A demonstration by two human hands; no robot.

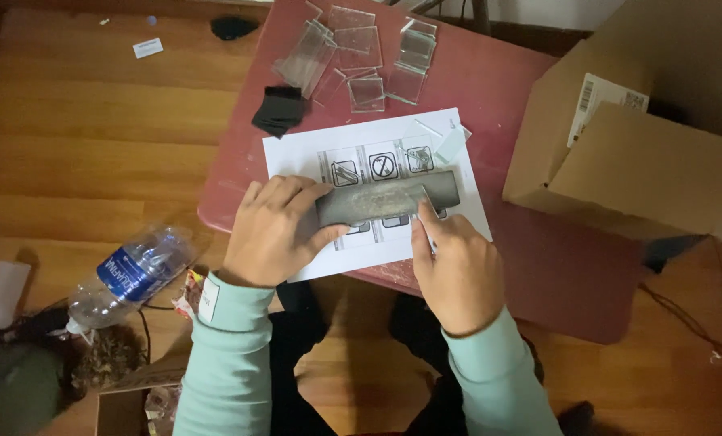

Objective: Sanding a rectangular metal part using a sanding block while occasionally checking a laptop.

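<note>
Though hand-pinned (274,232), bar (387,199) near edge.

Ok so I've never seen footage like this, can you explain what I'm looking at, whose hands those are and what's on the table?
This is one picture from a camera worn on a person's head, looking down at their own two bare hands. The left hand presses a dark grey rectangular block flat onto a printed sheet of paper. The right hand touches the block's near edge; whether it holds something thin I cannot tell. They work on a small red table. Farther back lie clear glass squares and a black cloth. A cardboard box stands right, a plastic water bottle on the wooden floor.
</note>
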